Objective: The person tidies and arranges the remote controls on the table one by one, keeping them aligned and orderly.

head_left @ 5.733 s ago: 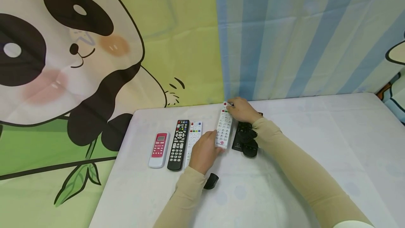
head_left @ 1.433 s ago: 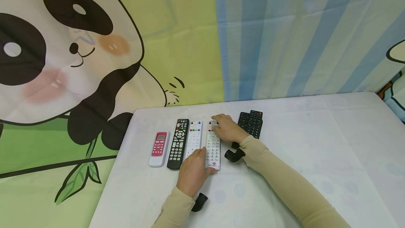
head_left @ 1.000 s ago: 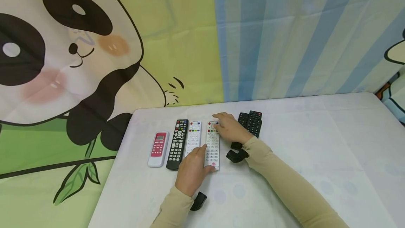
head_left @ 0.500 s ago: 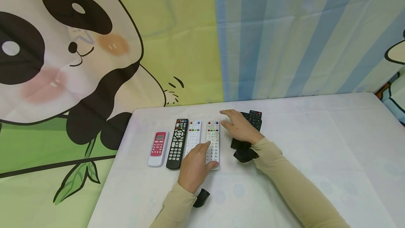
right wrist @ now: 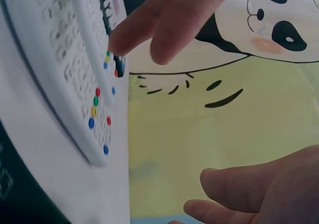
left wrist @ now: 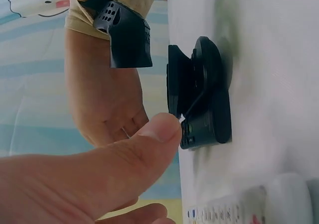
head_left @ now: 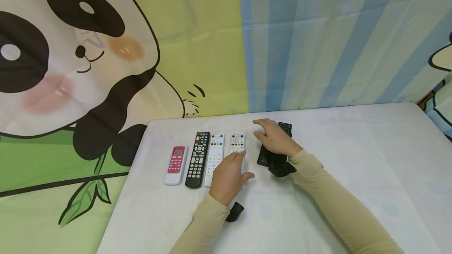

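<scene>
Partly behind the left hand (head_left: 227, 177), a white remote (head_left: 237, 149), some buttons (head_left: 238, 144) coloured.

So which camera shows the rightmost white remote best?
The right wrist camera: it shows the rightmost white remote close up, its coloured buttons uncovered, though one end is cut off. The head camera shows its upper end, the left hand covering much of the rest. The left wrist camera catches only part, including its lower end.
</scene>
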`<move>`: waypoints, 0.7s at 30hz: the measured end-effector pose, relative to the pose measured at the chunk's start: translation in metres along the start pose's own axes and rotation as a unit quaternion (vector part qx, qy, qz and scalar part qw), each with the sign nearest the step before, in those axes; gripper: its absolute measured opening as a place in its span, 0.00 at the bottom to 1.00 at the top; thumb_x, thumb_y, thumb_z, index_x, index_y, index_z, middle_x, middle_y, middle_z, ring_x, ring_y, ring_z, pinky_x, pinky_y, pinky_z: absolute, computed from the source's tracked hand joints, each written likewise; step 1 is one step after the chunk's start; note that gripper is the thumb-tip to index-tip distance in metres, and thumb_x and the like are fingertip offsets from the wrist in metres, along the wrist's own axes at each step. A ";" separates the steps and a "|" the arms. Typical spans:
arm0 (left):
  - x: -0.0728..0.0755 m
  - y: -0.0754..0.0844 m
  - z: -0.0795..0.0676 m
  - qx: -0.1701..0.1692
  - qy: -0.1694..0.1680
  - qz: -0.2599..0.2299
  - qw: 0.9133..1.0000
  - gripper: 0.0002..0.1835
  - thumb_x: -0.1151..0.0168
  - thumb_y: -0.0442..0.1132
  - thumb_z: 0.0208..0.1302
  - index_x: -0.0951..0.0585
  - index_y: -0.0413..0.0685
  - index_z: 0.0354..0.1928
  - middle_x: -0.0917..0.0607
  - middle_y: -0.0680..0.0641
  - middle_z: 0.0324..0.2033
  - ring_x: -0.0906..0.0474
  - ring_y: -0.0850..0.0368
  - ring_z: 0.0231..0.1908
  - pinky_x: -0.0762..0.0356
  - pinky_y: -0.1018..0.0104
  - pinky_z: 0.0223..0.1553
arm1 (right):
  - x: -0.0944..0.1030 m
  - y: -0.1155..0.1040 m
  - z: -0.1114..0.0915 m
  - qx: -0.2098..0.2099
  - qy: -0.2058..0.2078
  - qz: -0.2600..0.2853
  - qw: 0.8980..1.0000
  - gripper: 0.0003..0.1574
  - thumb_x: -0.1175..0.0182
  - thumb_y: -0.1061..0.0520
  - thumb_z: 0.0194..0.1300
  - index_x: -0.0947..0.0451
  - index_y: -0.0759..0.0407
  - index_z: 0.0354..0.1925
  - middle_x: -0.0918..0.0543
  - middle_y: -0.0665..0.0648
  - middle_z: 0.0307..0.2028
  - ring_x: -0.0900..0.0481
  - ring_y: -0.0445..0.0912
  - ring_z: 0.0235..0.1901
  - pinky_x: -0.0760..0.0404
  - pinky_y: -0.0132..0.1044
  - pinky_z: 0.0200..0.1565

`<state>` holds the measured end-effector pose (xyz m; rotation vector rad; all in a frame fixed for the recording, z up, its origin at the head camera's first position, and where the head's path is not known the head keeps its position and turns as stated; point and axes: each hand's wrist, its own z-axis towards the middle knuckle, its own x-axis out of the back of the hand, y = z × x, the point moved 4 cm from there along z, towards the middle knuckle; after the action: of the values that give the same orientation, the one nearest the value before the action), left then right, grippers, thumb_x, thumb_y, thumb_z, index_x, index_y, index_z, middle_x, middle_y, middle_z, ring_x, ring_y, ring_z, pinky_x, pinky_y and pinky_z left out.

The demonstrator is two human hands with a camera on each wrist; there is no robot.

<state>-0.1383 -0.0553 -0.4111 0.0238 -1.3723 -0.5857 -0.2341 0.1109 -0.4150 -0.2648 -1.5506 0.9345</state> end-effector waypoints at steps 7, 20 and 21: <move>-0.007 0.010 0.013 -0.016 0.002 0.026 1.000 0.37 0.19 0.51 0.47 0.18 0.41 0.59 0.14 0.45 0.48 0.17 0.50 0.47 0.17 0.60 0.45 | 0.011 0.013 0.006 -0.017 -0.015 -0.030 0.999 0.31 0.51 0.54 0.78 0.36 0.70 0.71 0.34 0.72 0.69 0.41 0.67 0.71 0.41 0.62 0.69; -0.024 0.023 0.028 -0.003 -0.017 0.064 0.998 0.35 0.17 0.50 0.46 0.16 0.43 0.56 0.13 0.45 0.47 0.16 0.50 0.43 0.17 0.60 0.38 | 0.020 0.035 0.019 -0.046 -0.056 -0.093 0.993 0.32 0.52 0.53 0.79 0.37 0.72 0.71 0.34 0.73 0.69 0.42 0.69 0.71 0.41 0.61 0.69; -0.025 0.024 0.028 -0.002 -0.017 0.065 0.998 0.34 0.17 0.50 0.46 0.16 0.43 0.56 0.13 0.45 0.46 0.16 0.50 0.42 0.16 0.60 0.37 | 0.021 0.036 0.020 -0.046 -0.059 -0.097 0.993 0.32 0.52 0.53 0.79 0.37 0.72 0.71 0.34 0.73 0.69 0.43 0.69 0.71 0.41 0.61 0.69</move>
<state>-0.1574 -0.0155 -0.4191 -0.0790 -1.3950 -0.4816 -0.2690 0.1399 -0.4235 -0.1234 -1.6974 0.7390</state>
